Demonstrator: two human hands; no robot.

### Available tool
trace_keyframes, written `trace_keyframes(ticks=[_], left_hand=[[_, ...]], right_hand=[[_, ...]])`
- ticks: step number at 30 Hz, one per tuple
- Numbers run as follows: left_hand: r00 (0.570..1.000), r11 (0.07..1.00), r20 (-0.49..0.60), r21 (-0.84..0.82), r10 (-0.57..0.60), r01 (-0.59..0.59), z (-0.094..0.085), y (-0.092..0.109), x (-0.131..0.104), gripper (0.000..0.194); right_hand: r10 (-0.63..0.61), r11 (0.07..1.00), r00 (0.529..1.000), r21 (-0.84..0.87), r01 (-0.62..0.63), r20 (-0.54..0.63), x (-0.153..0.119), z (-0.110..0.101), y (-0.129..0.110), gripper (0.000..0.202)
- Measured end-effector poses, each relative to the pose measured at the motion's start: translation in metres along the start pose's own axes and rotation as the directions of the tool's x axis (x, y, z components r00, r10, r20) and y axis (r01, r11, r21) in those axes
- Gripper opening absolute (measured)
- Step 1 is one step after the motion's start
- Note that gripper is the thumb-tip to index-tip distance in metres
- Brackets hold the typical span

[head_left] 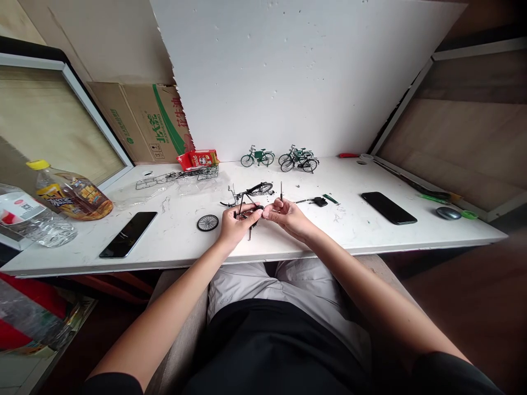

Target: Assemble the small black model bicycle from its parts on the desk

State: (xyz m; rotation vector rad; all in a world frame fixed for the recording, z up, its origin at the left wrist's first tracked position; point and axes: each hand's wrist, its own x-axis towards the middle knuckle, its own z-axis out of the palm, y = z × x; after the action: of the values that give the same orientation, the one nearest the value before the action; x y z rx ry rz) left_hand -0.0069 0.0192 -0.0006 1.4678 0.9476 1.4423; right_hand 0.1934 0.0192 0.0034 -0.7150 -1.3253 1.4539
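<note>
My left hand (239, 225) is closed on a black miniature bicycle frame (246, 198), held low over the table's front part. My right hand (290, 218) meets it there, thumb and forefinger pinched at a small dark part by the left fingertips; what exactly they pinch is too small to make out. A thin screwdriver (281, 190) sticks upright from between the right fingers. Left of the hands lies a loose spoked wheel (207, 223). Just behind the frame are a black wheel with its guard (262, 188) and small handlebars (231, 193).
Several assembled miniature bicycles (257, 156) stand along the back board. Small black parts (318, 201) lie right of my hands. Phones flank the work: one left (129, 234), one right (388, 208). Bottles (72, 192) lean at far left, near a red packet (198, 159).
</note>
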Motion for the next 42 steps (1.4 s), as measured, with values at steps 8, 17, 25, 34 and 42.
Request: trace_keyframes(ticks=[8, 17, 25, 34, 42], left_hand=[[0.995, 0.994, -0.002, 0.033, 0.101, -0.101, -0.002, -0.005, -0.001, 0.033], [0.985, 0.984, -0.013, 0.048, 0.172, -0.171, -0.003, -0.006, -0.002, 0.025], [0.974, 0.973, -0.020, 0.061, 0.226, -0.224, -0.002, -0.007, -0.004, 0.024], [0.953, 0.942, -0.035, 0.166, 0.302, -0.293, 0.000, 0.008, -0.012, 0.017], [0.927, 0.907, -0.019, 0.216, 0.375, -0.363, 0.001, 0.015, -0.016, 0.017]], right_hand=[[-0.054, 0.998, 0.998, -0.035, 0.053, -0.028, 0.001, 0.003, 0.005, 0.061], [-0.160, 0.983, 0.981, -0.105, 0.149, -0.111, -0.002, 0.012, 0.009, 0.061], [-0.305, 0.945, 0.943, -0.163, 0.283, -0.135, -0.005, 0.024, 0.015, 0.059], [-0.413, 0.898, 0.888, -0.253, 0.360, -0.203, -0.013, 0.040, 0.010, 0.051], [-0.452, 0.880, 0.866, -0.264, 0.394, -0.214, -0.019, 0.049, 0.002, 0.052]])
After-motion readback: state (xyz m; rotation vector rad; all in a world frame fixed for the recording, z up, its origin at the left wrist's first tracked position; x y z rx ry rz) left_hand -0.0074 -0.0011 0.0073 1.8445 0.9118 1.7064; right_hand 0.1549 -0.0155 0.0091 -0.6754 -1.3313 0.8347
